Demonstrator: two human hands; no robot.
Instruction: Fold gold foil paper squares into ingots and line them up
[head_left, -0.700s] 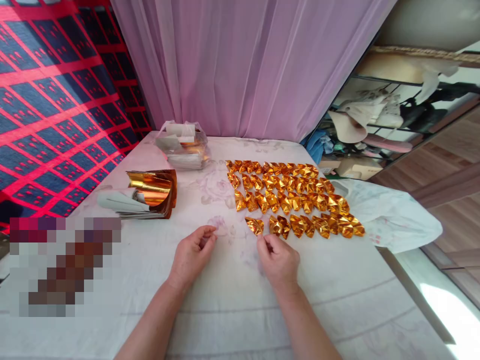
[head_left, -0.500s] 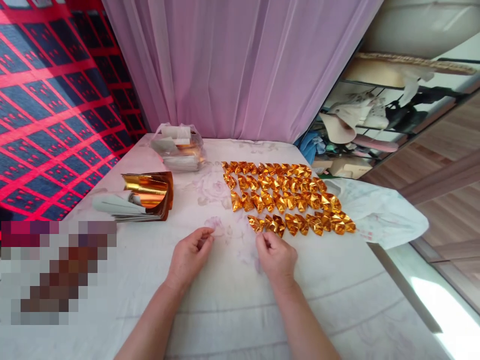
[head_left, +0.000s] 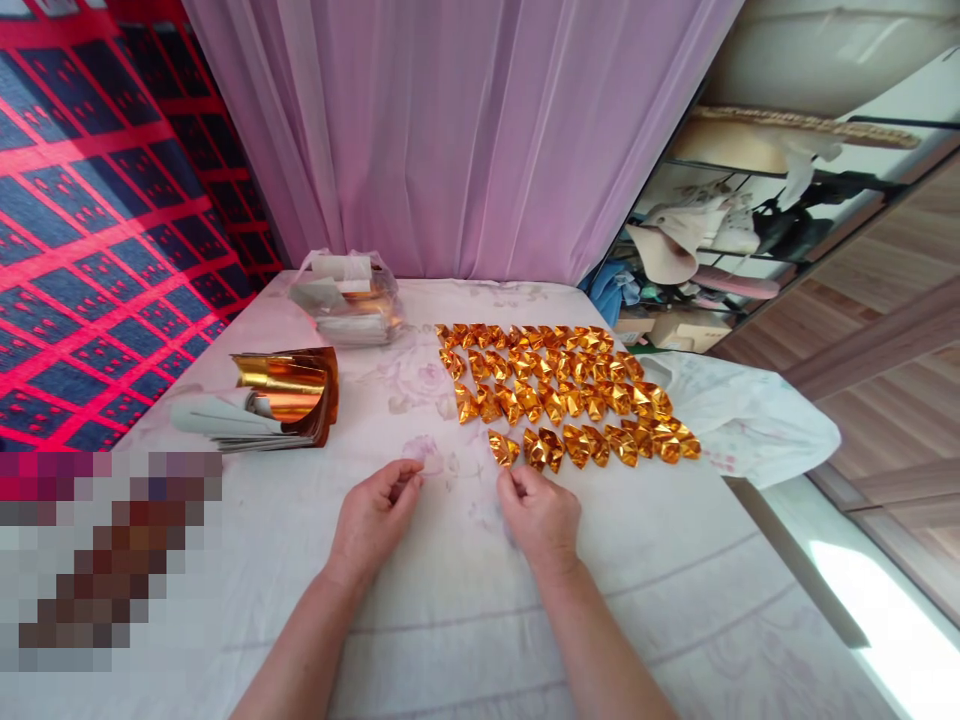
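Observation:
Rows of folded gold foil paper ingots (head_left: 555,401) lie on the floral cloth in front of me. My right hand (head_left: 541,512) rests just below the nearest row, its fingers curled closed. Its fingertips are close to the leftmost ingot (head_left: 503,448) of that row; whether they touch it I cannot tell. My left hand (head_left: 377,512) is on the cloth further left, fingers bent in and thumb close to the index finger. Nothing shows in either hand. Left of it is a curved stack of gold foil paper sheets (head_left: 289,393) with pale backs.
A clear plastic bag (head_left: 349,298) of more foil paper sits at the back left. A whitish plastic bag (head_left: 765,415) lies at the table's right edge. Behind hangs a purple curtain (head_left: 450,140). A shelf with shoes and hats (head_left: 664,250) stands to the right.
The view has shifted slightly, so everything sits a little further left. My right hand has edged slightly left along the front row. The ingots and left hand look the same.

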